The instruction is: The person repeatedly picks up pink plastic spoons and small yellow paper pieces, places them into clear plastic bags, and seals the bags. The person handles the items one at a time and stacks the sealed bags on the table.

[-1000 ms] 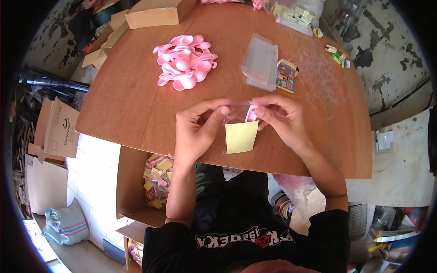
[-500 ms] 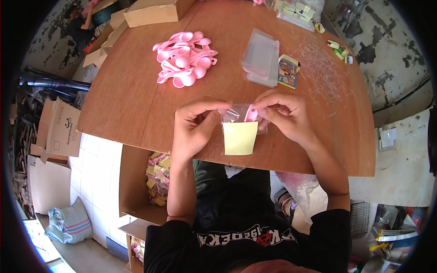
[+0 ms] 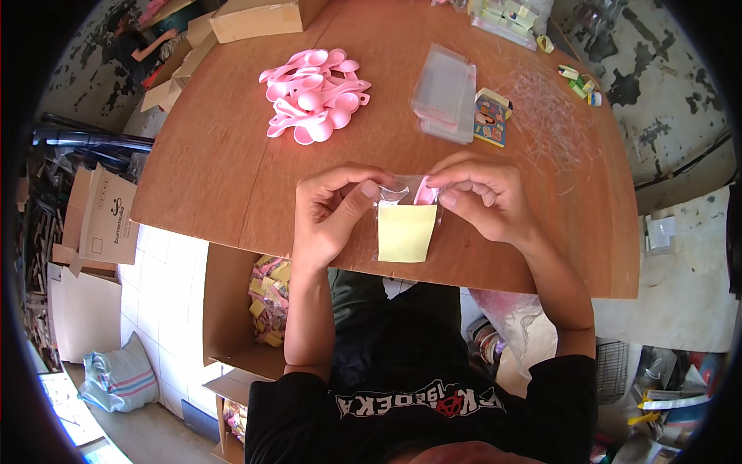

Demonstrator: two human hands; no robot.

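Observation:
Between my hands is a clear plastic bag point(image 3: 396, 193) at the table's near edge. A yellow paper card point(image 3: 406, 233) and a pink spoon point(image 3: 425, 192) are in it, the spoon's handle end showing above the card. My left hand point(image 3: 334, 210) pinches the bag's upper left corner between thumb and forefinger. With its thumb and fingers closed, my right hand point(image 3: 483, 197) grips the upper right side beside the spoon handle. The spoon's bowl is hidden behind the card.
A pile of pink spoons point(image 3: 313, 97) lies far left of the bag. Beyond my right hand are stacked clear bags point(image 3: 444, 93), a small printed box point(image 3: 491, 117) and scattered clear strips point(image 3: 549, 116). An open carton point(image 3: 228, 309) of filled packets stands below the table's left edge.
The right side of the bag is drawn in, and my right fingers have shifted slightly. My left thumb has moved up onto the corner. At far left, the other person's arm has lowered.

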